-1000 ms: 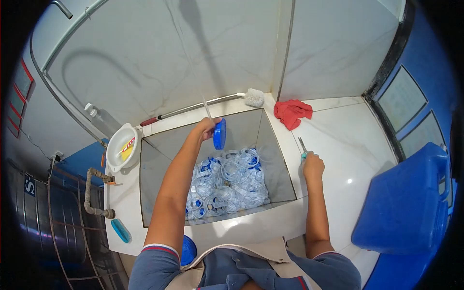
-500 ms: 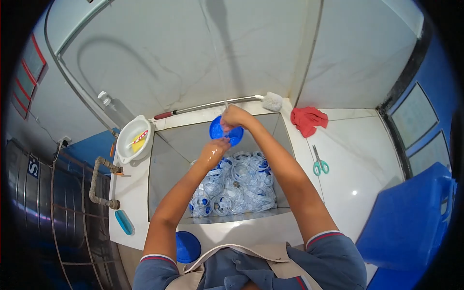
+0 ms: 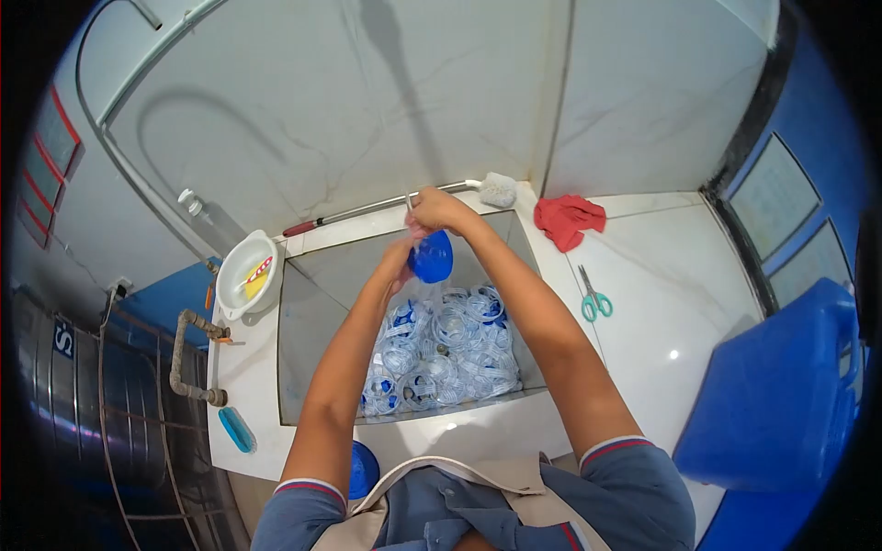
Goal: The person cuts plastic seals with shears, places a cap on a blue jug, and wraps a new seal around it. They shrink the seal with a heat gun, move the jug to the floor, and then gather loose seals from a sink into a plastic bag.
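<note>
Over the far side of the sink, a small blue bowl is tipped on its side between my hands. My right hand grips its upper rim, with the fingers partly hidden. At its left side is my left hand, closed around the edge. Beneath them, clear plastic coils with blue parts fill the sink's near part.
A white basin with a yellow sponge stands left. Behind the sink lies a long-handled brush. On the right are a red cloth, green-handled scissors and a big blue container. A blue brush lies near left.
The blue bowl has been tipped from facing upward onto its side, its outside now toward me. Both hands have moved slightly up and to the left in view, which has shifted a little too.
</note>
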The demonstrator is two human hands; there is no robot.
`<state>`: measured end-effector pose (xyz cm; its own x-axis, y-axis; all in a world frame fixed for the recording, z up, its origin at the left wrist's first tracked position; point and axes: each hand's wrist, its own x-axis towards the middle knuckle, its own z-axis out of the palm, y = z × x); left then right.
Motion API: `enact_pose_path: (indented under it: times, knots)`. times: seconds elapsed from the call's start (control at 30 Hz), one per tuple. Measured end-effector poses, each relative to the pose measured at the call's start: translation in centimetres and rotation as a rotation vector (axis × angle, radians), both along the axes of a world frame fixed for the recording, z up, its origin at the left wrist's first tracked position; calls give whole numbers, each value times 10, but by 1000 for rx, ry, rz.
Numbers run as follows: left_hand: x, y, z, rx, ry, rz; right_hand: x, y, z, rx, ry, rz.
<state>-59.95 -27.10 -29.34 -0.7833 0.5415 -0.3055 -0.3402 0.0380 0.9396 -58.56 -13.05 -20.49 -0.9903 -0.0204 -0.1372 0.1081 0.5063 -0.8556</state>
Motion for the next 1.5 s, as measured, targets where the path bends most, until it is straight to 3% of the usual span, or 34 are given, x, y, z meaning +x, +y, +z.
enact_pose_path:
  times: [0.03, 0.1, 0.13, 0.17, 0.2, 0.23, 0.27, 0.33, 0.4, 0.47, 0.5, 0.53, 0.57, 0.63, 0.7, 0.77, 0.87, 0.9, 0.97, 1.03, 1.07, 1.1, 1.13, 1.2, 1.27, 1.37, 1.43, 1.5]
  knots:
    - [7, -2, 0, 37, -1, -45, 12, 1, 3, -213, 0, -32]
    - [-14, -25, -64, -217, 11, -295, 44, 10, 1, -557, -13, -123]
    - [20, -34, -42, -364, 135, -387, 62, 16, -3, -690, -26, -181]
    - [26, -44, -54, -821, 569, -553, 59, 25, -35, -5, 51, 42]
    - [35, -61, -87, -1096, 1175, -668, 63, 40, -66, 685, 74, 256]
    - [45, -67, -89, -1220, 1175, -846, 105, 41, -82, 706, 44, 77]
    - [56, -63, -85, -1122, 1103, -804, 144, 37, -97, 722, 20, -111]
    - [71, -37, -61, -1002, 1075, -832, 194, 42, -101, 433, -97, -179]
    - [95, -1, -39, -723, 916, -582, 247, 47, -97, 381, -47, -320]
    - [133, 40, -7, -118, 689, -477, 290, 55, -96, 278, 27, -507]
    - [165, 55, 30, 10, 460, -520, 311, 58, -91, 288, 20, -552]
    - [195, 71, 63, 126, 225, -557, 334, 59, -80, 197, 266, -689]
    - [213, 88, 74, 271, 204, -627, 357, 59, -64, 114, 516, -812]
    - [263, 116, 99, 492, 118, -730, 407, 61, -21, 115, 694, -1045]
    - [324, 140, 138, 614, 65, -792, 460, 61, 41, 343, 1006, -1131]
    - [385, 162, 186, 794, 156, -795, 518, 67, 100, 386, 1036, -1151]
    - [462, 203, 250, 965, 255, -892, 597, 73, 182, 1031, 1053, -1259]
    - [486, 220, 270, 921, 243, -908, 619, 84, 199, 1202, 1068, -1312]
    - [525, 248, 300, 894, 231, -926, 672, 130, 227, 1188, 998, -1279]
    - [556, 274, 316, 662, 396, -885, 705, 164, 232, 1172, 926, -1241]
    - [567, 284, 316, 674, 394, -882, 715, 180, 228, 1065, 725, -1250]
    - [574, 300, 309, 517, 496, -863, 724, 194, 228, 953, 531, -1247]
    - [578, 308, 309, 353, 598, -838, 729, 199, 224, 956, 539, -1241]
    - [578, 309, 305, 417, 602, -810, 735, 204, 206, 899, 748, -1112]
    - [579, 300, 297, 460, 593, -792, 733, 187, 204, 914, 776, -1148]
    - [576, 308, 298, 463, 732, -778, 731, 185, 196, 872, 876, -1172]
    - [572, 316, 299, 336, 989, -777, 731, 181, 196, 721, 947, -1227]
    - [570, 311, 301, 364, 964, -835, 731, 172, 195, 716, 928, -1218]
